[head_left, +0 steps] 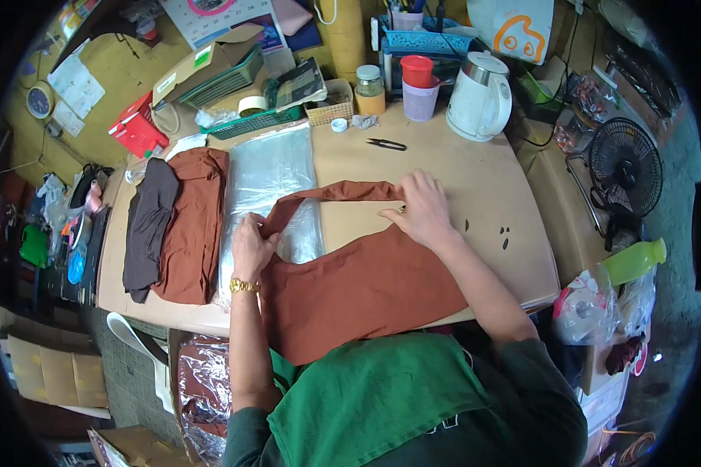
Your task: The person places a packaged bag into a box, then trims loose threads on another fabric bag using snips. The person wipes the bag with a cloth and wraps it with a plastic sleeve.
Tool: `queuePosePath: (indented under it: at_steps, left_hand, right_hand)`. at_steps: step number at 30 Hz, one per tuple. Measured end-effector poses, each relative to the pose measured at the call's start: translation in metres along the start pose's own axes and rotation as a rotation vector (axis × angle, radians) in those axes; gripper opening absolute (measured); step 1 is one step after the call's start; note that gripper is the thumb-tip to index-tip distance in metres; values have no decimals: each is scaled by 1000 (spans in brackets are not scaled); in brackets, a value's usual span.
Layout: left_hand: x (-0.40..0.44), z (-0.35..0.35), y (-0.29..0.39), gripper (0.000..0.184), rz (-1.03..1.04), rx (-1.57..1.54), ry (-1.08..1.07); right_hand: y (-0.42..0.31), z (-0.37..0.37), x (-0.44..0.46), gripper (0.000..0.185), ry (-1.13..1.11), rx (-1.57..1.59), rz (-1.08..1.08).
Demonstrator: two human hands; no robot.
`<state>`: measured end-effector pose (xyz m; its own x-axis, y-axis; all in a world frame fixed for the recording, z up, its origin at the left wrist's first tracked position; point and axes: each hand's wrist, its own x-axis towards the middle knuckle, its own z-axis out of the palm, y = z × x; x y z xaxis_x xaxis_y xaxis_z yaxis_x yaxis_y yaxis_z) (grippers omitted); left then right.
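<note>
A rust-brown cloth piece (358, 292) with a long band (358, 191) along its far side is spread at the table's near edge; its exact kind I cannot tell. My left hand (251, 247), below which a gold watch shows, is closed on the band's left end. At the band's right end my right hand (427, 208) pinches the cloth, thumb pointing left. Between the two hands the band arches away from the main cloth. Under the left part lies a stack of clear plastic bags (269, 175).
Folded brown cloth (191, 226) and dark grey cloth (149, 229) lie at left on the table (475, 171). Thread snips (386, 145) lie beyond my hands. A white kettle (479, 97), jar (369, 92) and baskets line the back. A fan (625, 167) stands at right.
</note>
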<state>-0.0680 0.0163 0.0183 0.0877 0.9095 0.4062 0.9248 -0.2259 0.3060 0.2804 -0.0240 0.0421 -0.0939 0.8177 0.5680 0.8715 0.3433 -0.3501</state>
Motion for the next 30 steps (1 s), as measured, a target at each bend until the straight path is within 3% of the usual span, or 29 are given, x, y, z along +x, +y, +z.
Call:
queuePosePath:
  at_steps: [2, 3, 5, 9, 16, 18, 20, 21, 22, 23, 25, 26, 27, 28, 30]
  left_hand:
    - [5, 6, -9, 28, -37, -148, -158]
    - [3, 1, -1, 12, 39, -165, -70]
    - [1, -7, -10, 11, 79, -134, -39]
    - [-23, -26, -10, 13, 158, -229, -13]
    - [-29, -17, -8, 21, 265, -282, 129]
    - [-11, -16, -2, 18, 201, -159, 275]
    - [9, -44, 35, 38, 252, -78, 426]
    - [7, -52, 50, 55, 198, -57, 329]
    - [-1, -55, 69, 52, 259, -148, 224]
    - [-6, -59, 91, 50, 219, -248, -128]
    - [-48, -20, 111, 67, 420, -11, -157]
    - [-60, -3, 117, 79, 351, -34, -331]
    - [-73, 19, 109, 81, 336, 61, -339]
    - [-80, 37, 100, 83, 321, 157, -346]
    - [-78, 43, 90, 85, 348, 141, -356]
  right_hand:
    - [16, 35, 11, 28, 79, -94, -106]
    - [35, 58, 10, 26, 4, -141, -116]
    - [52, 60, 10, 27, -66, -187, -133]
    - [47, -10, -15, 27, -108, 36, 61]
    - [49, -34, -36, 27, -14, 35, 2]
    - [47, -32, -15, 28, -42, 56, 200]
    - [37, -36, 12, 28, 73, 79, 177]
    - [29, -36, 21, 28, 197, 102, 147]
    - [18, -33, 20, 31, 143, 83, 131]
    - [4, -29, 16, 36, 89, 64, 118]
    - [-42, -22, 0, 50, -219, 241, 33]
    - [-63, -17, -15, 54, -422, 194, -66]
    - [-60, 21, -61, 58, -269, 49, -238]
    - [-46, 27, -78, 64, -396, -19, -344]
    - [-1, 1, -61, 64, -513, -397, -267]
